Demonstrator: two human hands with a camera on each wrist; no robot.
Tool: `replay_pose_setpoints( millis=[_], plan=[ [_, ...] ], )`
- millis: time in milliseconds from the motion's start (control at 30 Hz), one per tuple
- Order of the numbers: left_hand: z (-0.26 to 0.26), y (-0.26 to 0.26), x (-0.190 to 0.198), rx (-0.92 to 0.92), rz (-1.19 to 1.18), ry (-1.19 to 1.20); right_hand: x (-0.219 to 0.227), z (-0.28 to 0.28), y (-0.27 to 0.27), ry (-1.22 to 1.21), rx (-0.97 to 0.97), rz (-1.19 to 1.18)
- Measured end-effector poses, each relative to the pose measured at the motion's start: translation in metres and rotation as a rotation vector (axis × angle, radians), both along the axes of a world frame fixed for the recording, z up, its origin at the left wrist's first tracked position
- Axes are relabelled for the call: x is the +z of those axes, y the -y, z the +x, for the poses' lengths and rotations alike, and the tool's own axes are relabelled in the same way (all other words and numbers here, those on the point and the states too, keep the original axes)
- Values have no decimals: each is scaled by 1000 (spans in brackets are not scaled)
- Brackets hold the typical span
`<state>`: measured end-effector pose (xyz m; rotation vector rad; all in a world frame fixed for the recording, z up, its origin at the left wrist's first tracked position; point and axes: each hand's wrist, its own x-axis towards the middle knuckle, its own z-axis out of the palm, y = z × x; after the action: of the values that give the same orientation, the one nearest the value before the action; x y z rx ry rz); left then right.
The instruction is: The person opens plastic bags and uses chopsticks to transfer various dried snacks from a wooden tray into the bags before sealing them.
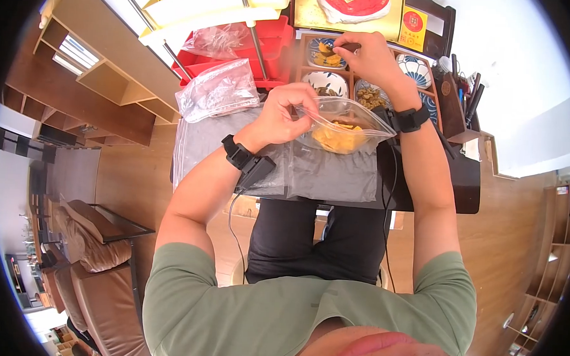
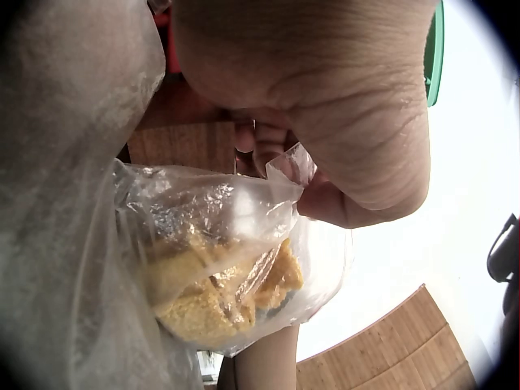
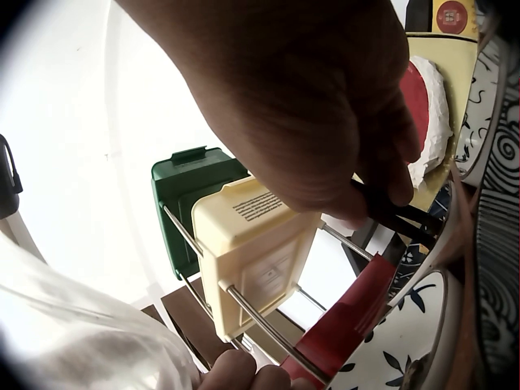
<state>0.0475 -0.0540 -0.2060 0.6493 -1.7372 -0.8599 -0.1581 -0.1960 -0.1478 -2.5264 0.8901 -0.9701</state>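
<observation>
My left hand (image 1: 281, 117) pinches the rim of a clear zip bag (image 1: 351, 108) near its left corner. Yellow dried pieces (image 1: 337, 140) lie inside the bag, whose mouth gapes open. Above the far-left compartment of a wooden divided tray (image 1: 360, 81), my right hand (image 1: 371, 59) grips slim dark tongs (image 3: 400, 218), their two tips pointing down into a blue-patterned dish (image 1: 314, 44). That dish holds similar yellow pieces (image 1: 328, 59). In the left wrist view, plastic (image 2: 227, 191) wraps loosely around the pieces below the thumb.
A leaf-patterned dish (image 1: 311, 78) with dark bits and one of brownish pieces (image 1: 370, 96) share the tray. Flat clear bags (image 1: 333, 177) cover the near table. Left stand a red bin (image 1: 274, 50) and tiered rack; right, a pen holder (image 1: 452, 99). Behind sits a red-and-white wrapped disc (image 1: 353, 3).
</observation>
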Motion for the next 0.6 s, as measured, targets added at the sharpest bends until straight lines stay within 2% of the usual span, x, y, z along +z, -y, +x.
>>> replay_pose_setpoints(
  millis=[433, 600],
  plan=[
    [0, 0, 1, -1, 0, 2, -12, 1, 8, 88, 13, -37],
    [0, 0, 1, 7, -1, 11, -1, 3, -3, 90, -33, 2]
  ],
)
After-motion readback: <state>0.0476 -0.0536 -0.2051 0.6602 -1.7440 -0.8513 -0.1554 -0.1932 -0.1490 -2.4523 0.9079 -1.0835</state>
